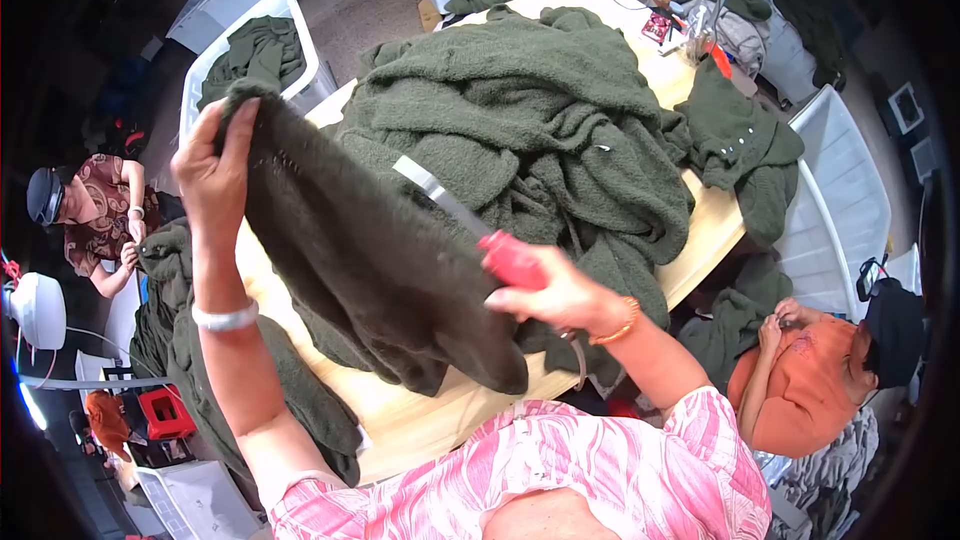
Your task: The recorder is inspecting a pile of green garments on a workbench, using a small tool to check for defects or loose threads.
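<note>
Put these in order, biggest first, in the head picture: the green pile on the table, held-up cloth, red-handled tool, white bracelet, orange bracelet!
1. Green pile
2. Held-up cloth, smaller-looking though it seems nearer the camera
3. Red-handled tool
4. White bracelet and orange bracelet: too alike to rank

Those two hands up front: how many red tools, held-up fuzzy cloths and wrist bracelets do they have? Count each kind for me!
Tools: 1, a red-handled tool in the right hand
Cloths: 1, a dark fuzzy cloth in the left hand
Bracelets: 2, a white bracelet and an orange bracelet
Total: 4
</note>
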Motion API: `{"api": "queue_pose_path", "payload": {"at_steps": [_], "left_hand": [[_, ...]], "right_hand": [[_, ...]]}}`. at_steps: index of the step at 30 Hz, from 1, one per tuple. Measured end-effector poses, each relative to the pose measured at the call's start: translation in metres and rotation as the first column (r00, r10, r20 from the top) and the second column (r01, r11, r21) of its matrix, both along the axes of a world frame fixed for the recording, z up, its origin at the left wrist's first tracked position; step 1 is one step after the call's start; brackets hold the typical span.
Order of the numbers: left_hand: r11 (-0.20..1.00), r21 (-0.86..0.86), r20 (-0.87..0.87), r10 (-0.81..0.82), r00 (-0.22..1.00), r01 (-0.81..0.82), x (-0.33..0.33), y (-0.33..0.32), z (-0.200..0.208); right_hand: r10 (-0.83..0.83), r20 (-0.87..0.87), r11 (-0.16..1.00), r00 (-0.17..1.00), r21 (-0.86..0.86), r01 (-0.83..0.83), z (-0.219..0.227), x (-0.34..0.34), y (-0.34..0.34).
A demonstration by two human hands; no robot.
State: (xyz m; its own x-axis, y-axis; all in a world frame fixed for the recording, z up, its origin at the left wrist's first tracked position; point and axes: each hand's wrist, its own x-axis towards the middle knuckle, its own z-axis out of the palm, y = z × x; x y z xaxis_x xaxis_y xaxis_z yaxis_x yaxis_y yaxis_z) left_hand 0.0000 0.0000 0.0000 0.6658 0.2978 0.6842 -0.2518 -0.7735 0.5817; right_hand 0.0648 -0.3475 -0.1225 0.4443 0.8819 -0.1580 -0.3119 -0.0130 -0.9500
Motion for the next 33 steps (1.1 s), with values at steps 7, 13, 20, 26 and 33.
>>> {"api": "queue_pose_path", "payload": {"at_steps": [7,13,20,26,33], "left_hand": [[0.901,0.381,-0.584,0.409,0.701,-0.209,0.059,0.009,-0.125],[0.842,0.490,-0.276,0.396,0.876,-0.226,0.002,-0.106,-0.165],[0.930,0.350,-0.451,0.272,0.850,-0.112,-0.016,-0.117,-0.231],[0.973,0.217,-0.515,0.185,0.837,-0.081,-0.018,-0.094,-0.255],[0.954,0.280,-0.521,0.248,0.816,-0.111,-0.015,-0.101,-0.266]], "right_hand": [[-0.205,0.065,0.944,0.977,-0.251,0.214,-0.062,0.019,0.001],[-0.179,0.534,0.883,0.826,-0.283,0.374,-0.077,0.020,-0.026],[0.179,0.717,0.886,0.673,-0.416,0.207,-0.020,0.003,-0.038],[0.469,0.671,0.762,0.574,-0.636,0.121,-0.007,0.001,-0.015],[0.605,0.556,0.635,0.569,-0.769,0.076,0.006,-0.003,-0.027]]}}
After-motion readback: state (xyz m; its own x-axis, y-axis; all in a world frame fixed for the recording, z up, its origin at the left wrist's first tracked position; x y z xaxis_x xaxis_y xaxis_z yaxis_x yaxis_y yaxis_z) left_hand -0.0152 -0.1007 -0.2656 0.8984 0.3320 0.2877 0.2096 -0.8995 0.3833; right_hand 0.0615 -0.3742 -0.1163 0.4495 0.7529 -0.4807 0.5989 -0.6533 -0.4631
